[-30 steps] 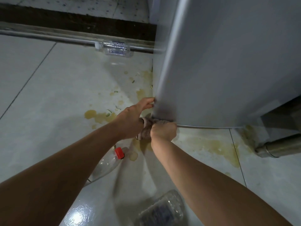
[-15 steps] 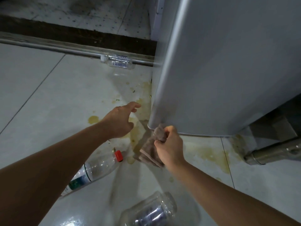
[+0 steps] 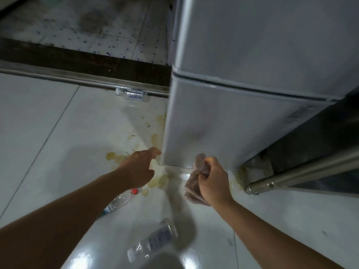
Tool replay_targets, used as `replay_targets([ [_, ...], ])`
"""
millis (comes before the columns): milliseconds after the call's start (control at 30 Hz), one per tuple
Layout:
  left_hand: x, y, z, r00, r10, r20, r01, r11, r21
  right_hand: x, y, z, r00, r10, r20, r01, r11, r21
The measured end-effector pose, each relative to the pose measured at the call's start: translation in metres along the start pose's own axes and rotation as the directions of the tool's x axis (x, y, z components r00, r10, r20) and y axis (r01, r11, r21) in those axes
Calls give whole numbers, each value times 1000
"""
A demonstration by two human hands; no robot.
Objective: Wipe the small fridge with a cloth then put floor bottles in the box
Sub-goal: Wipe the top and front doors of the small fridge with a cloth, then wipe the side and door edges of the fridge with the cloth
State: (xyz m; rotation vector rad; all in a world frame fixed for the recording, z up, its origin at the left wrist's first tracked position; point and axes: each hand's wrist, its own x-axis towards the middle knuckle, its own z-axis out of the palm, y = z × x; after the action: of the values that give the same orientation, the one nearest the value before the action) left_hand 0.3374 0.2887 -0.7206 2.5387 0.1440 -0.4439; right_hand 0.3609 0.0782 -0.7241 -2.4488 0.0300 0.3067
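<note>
Both hands have come off the lower corner of the small fridge [image 3: 242, 117]: the right hand [image 3: 214, 181] has shifted right along its base, its grip clenched round the bunched cloth [image 3: 196, 183], held just off the door, probably between strokes. Left hand [image 3: 138, 169] hovers with fingers relaxed, grasping nothing, near the corner. Three bottles lie on the floor [image 3: 38, 123]: one near the camera [image 3: 153, 241], one red-capped [image 3: 121, 199] half hidden under the left forearm, one against the door rail [image 3: 133, 93]. No box is in view; yellowish spills [image 3: 155, 138] stain the tiles
</note>
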Motion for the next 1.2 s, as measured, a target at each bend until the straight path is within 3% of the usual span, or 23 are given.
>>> replay_targets([
  [300, -80, 77, -135, 998, -51, 36, 51, 998, 21, -56, -103, -128, 999, 43, -17, -43, 999, 15],
  [533, -121, 132, -251, 998, 14, 65, -14, 1000, 7, -94, -207, -212, 998, 56, -13, -55, 997, 45],
  [733, -148, 169, -342, 992, 93, 83, -98, 994, 50, -116, -281, -278, 990, 77, -114, -74, 997, 38],
  [1200, -154, 234, -466, 980, 191, 53, -196, 974, 116, -102, -354, -383, 972, 62, -226, -46, 996, 76],
])
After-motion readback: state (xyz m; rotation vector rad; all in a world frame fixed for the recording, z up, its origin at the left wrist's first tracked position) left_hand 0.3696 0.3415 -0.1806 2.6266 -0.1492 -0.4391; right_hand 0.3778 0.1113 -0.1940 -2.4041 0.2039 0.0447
